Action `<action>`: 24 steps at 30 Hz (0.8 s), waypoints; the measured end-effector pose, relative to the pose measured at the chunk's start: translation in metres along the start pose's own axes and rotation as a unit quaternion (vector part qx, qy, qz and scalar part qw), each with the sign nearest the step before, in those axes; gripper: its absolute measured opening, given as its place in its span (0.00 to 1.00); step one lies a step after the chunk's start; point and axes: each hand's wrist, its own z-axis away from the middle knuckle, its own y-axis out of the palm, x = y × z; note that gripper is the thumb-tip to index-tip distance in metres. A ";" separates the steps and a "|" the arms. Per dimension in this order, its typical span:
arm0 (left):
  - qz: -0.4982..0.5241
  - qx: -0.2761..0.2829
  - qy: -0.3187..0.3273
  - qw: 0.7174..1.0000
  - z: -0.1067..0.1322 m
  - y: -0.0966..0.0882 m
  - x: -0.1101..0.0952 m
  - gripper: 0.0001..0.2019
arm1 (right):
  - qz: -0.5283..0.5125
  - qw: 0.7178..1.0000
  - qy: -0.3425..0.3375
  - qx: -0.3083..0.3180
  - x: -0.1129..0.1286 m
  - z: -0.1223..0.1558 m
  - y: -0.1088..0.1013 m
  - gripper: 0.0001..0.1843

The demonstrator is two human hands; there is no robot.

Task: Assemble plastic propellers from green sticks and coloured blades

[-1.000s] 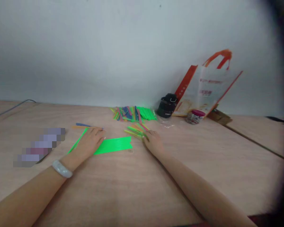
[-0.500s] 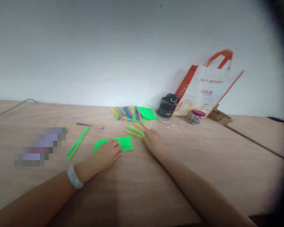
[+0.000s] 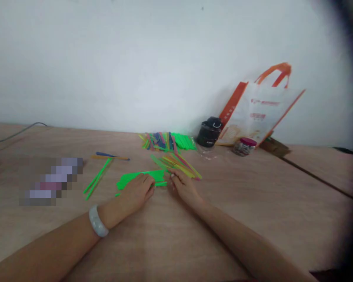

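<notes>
Left hand (image 3: 137,190): palm down over the near side of a flat row of thin, straight, bright green strips (image 3: 126,179); the fingers are bent and close together, their undersides hidden, so I cannot tell whether they grip anything.
Near edge of the row: 1 loose bright green strip end (image 3: 161,183) shows right of the left fingers; another short green end (image 3: 117,194) pokes out left of that hand. Whether both belong to 1 strip, I cannot tell.
Right hand (image 3: 184,188): just beside the row's right end, thumb and forefinger nearly together; the fingertips are too small and blurred to tell if they pinch anything.
Beyond the right hand: a loose fan of yellow, orange, pink and green strips (image 3: 191,168).
Left of the row: 2 narrow green strips (image 3: 100,174) in a slim V, their far ends near 1 blue strip (image 3: 103,154) and 1 orange strip (image 3: 119,158).
Left wrist: a pale grey, rounded bangle (image 3: 98,221).
By the wall: a clear packet of multicoloured strips (image 3: 157,141), a black lidded bottle (image 3: 208,134), a clear jar with a magenta lid (image 3: 244,147), and a white bag with orange handles (image 3: 263,111).
Surface: a pale brown wood-grain table (image 3: 153,246).
</notes>
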 end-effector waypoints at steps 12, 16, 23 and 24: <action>0.006 -0.009 0.013 1.000 0.003 0.001 0.003 0.19 | -0.223 0.952 0.192 0.090 0.023 0.012 0.006 0.18; -0.006 0.002 0.004 1.000 0.003 0.001 0.004 0.19 | -0.226 0.949 0.198 0.095 0.021 0.013 0.008 0.17; -0.054 0.020 -0.008 0.998 0.005 -0.004 0.001 0.19 | -0.134 0.976 0.130 0.110 0.011 0.016 0.012 0.19; -0.055 0.022 -0.008 0.998 0.005 -0.004 0.001 0.18 | -0.118 0.981 0.109 0.109 0.011 0.016 0.012 0.18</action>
